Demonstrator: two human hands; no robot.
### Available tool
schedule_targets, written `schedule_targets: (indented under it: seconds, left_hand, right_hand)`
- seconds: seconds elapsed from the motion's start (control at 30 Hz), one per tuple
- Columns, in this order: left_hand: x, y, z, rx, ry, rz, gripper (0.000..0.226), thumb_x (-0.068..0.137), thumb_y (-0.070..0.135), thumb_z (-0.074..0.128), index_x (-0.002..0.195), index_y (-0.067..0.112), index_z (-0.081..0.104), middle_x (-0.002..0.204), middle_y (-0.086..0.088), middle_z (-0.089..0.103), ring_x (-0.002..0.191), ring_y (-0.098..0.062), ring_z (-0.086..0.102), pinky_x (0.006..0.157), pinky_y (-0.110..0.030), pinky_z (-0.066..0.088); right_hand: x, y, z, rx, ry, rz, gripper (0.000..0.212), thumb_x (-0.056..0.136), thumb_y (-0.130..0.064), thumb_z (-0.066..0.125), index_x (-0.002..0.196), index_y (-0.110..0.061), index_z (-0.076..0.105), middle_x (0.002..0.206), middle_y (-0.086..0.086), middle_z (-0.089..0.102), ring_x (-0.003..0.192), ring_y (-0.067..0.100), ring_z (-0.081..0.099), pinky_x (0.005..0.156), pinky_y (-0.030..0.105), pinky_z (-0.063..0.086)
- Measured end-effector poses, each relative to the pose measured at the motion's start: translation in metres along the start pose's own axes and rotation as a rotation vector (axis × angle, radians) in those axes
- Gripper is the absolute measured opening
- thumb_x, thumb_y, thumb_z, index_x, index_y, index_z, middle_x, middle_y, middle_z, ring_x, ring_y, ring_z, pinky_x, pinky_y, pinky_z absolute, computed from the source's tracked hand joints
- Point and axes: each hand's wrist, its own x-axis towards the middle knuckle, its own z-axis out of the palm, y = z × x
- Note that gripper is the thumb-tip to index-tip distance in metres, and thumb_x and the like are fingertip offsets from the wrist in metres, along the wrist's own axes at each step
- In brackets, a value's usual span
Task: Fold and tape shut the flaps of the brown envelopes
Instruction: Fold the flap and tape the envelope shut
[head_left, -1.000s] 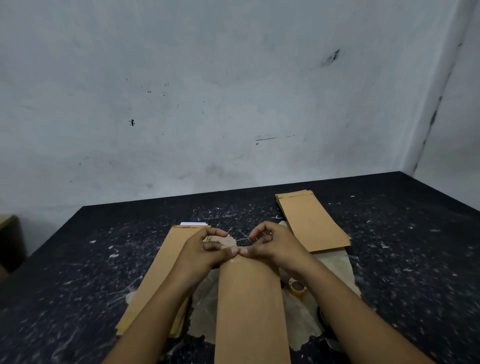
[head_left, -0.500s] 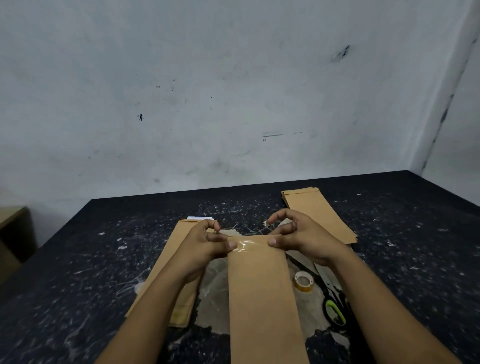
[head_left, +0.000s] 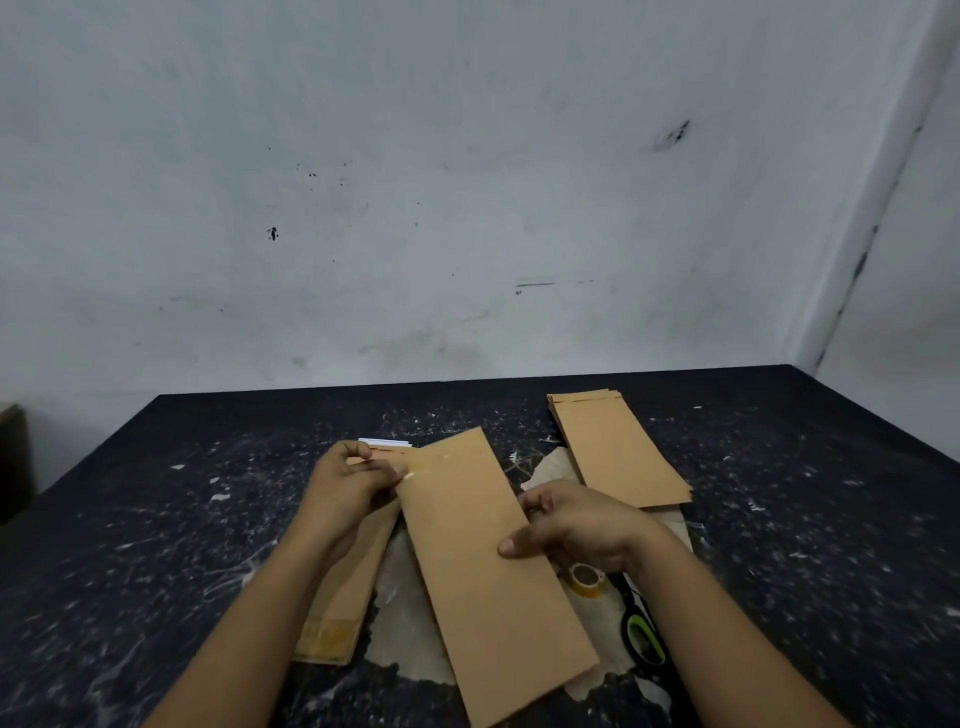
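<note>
A long brown paper envelope (head_left: 483, 551) is held tilted above the black speckled desk (head_left: 810, 545) near its front edge; its top corner is pinched by the left hand (head_left: 349, 480), fingers curled; its right edge is gripped by the right hand (head_left: 576, 525), thumb on top.

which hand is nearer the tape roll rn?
Right. The right hand sits directly above the tape roll, partly covering it; the left hand is across the held envelope.
</note>
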Motion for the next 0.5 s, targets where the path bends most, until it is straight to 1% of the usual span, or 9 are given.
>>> schedule_targets:
  seconds: [0.03,0.07,0.17,0.2,0.23,0.3,0.37,0.43,0.5]
  left_hand:
    - [0.001,0.0,-0.001,-0.013,0.016,0.007,0.034,0.087,-0.014,0.063,0.086,0.014,0.044,0.064,-0.007,0.061,0.064,-0.019,0.055,0.064,-0.031,0.051]
    - [0.0,0.001,-0.001,-0.026,0.022,0.011,0.031,0.088,-0.011,0.064,0.088,0.014,0.045,0.07,-0.01,0.061,0.065,-0.021,0.056,0.066,-0.032,0.052]
    - [-0.002,0.004,0.002,-0.05,0.017,0.014,0.02,0.091,0.008,0.069,0.098,0.013,0.051,0.09,-0.012,0.071,0.079,-0.025,0.069,0.076,-0.036,0.056]
    - [-0.002,0.004,0.002,-0.034,0.017,0.019,0.02,0.092,0.015,0.069,0.101,0.013,0.052,0.094,-0.011,0.073,0.085,-0.026,0.071,0.079,-0.038,0.056]
    - [-0.001,0.003,0.002,0.004,0.022,0.028,0.021,0.092,0.021,0.069,0.103,0.014,0.052,0.098,-0.01,0.073,0.089,-0.025,0.072,0.082,-0.04,0.055]
    - [0.002,0.001,-0.001,0.13,0.041,0.05,0.021,0.093,0.027,0.068,0.105,0.016,0.054,0.105,-0.008,0.072,0.094,-0.023,0.071,0.081,-0.039,0.054]
    - [0.005,-0.004,-0.004,0.28,0.078,0.086,0.019,0.093,0.027,0.069,0.104,0.018,0.056,0.107,-0.005,0.068,0.093,-0.022,0.069,0.081,-0.039,0.054]
    - [0.009,-0.009,-0.006,0.452,0.117,0.146,0.016,0.092,0.028,0.068,0.101,0.02,0.057,0.105,-0.001,0.065,0.095,-0.021,0.065,0.083,-0.041,0.053]
    - [0.011,-0.013,-0.009,0.622,0.129,0.2,0.015,0.093,0.029,0.068,0.099,0.021,0.058,0.101,0.003,0.064,0.094,-0.018,0.061,0.075,-0.035,0.048]
  right_hand:
    - [0.001,0.0,0.001,0.004,0.017,0.003,0.054,0.076,-0.01,0.081,0.124,0.006,0.062,0.119,0.021,0.071,0.113,0.041,0.067,0.103,0.063,0.047]
    - [0.002,-0.001,0.001,0.007,0.051,-0.001,0.053,0.076,-0.012,0.081,0.123,0.004,0.064,0.117,0.02,0.072,0.113,0.04,0.067,0.104,0.063,0.046]
    - [0.001,-0.004,-0.007,0.059,0.197,-0.057,0.026,0.086,-0.009,0.076,0.111,-0.005,0.07,0.105,0.01,0.077,0.1,0.028,0.074,0.093,0.048,0.058]
    - [-0.002,-0.006,-0.012,0.08,0.257,-0.072,0.021,0.088,-0.008,0.074,0.109,-0.008,0.071,0.103,0.008,0.078,0.097,0.025,0.074,0.089,0.043,0.059]
    - [-0.004,-0.008,-0.019,0.095,0.317,-0.084,0.021,0.089,-0.009,0.073,0.11,-0.008,0.071,0.103,0.007,0.078,0.097,0.024,0.074,0.088,0.043,0.059]
    - [-0.009,-0.012,-0.037,0.09,0.459,-0.08,0.023,0.09,-0.014,0.072,0.113,-0.01,0.07,0.105,0.007,0.077,0.097,0.026,0.072,0.08,0.041,0.057]
    - [-0.012,-0.016,-0.06,-0.002,0.611,-0.065,0.02,0.091,-0.019,0.072,0.11,-0.012,0.072,0.107,0.006,0.075,0.096,0.024,0.069,0.076,0.036,0.052]
    - [-0.013,-0.017,-0.085,-0.083,0.702,-0.042,0.023,0.093,-0.02,0.071,0.113,-0.011,0.072,0.11,0.007,0.074,0.093,0.021,0.067,0.07,0.033,0.048]
    - [-0.013,-0.018,-0.106,-0.124,0.748,-0.013,0.028,0.094,-0.019,0.07,0.12,-0.008,0.069,0.113,0.008,0.071,0.09,0.019,0.064,0.067,0.033,0.045]
